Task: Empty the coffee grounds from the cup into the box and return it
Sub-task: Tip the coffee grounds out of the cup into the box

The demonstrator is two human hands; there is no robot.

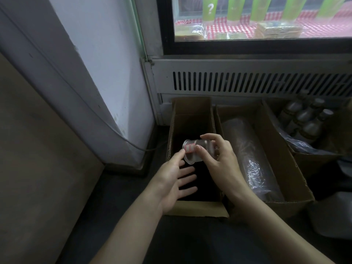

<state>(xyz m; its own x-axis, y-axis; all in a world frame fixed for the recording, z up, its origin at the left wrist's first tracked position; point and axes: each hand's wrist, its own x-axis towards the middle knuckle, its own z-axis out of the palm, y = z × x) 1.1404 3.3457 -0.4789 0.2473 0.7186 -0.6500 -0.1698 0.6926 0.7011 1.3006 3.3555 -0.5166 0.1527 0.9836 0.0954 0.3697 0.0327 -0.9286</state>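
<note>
Above box (192,119), cup (192,151) in right hand (219,159)

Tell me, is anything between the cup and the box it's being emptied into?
Nothing visible. The right hand holds the cup tipped on its side directly over the open box, with the left hand fingertips touching its base.

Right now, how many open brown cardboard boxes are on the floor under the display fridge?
3: the dark-lined cardboard box under the hands, the middle box of plastic-wrapped cups, and the right box of bottles, cut off by the frame; more may sit beyond.
</note>
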